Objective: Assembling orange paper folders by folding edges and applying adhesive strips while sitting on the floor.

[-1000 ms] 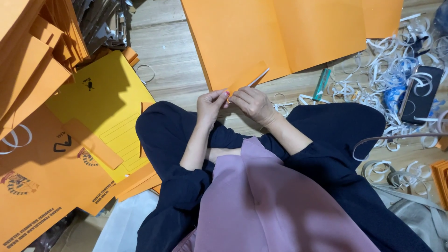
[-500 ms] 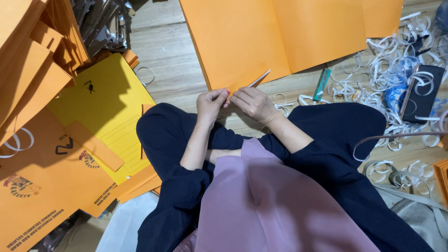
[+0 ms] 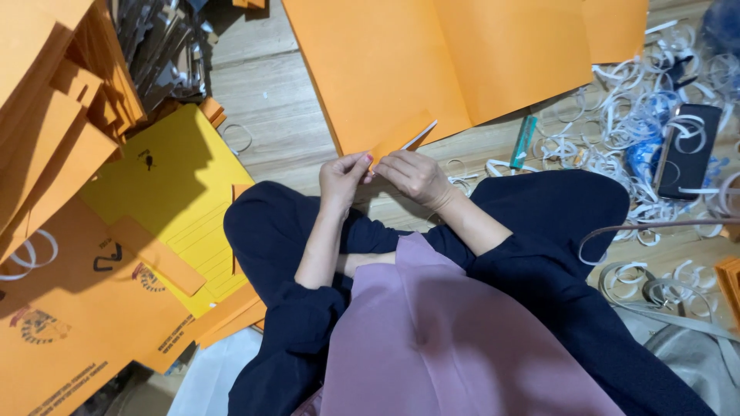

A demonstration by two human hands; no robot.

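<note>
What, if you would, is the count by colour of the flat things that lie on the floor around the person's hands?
Orange unfolded sheet, its folded edge pinched by the left hand and right hand: 1
Yellow printed sheet: 1
Black phone: 1
Green marker: 1
Total: 4
The orange stacks at the left and the white strips at the right are too many to count.
</note>
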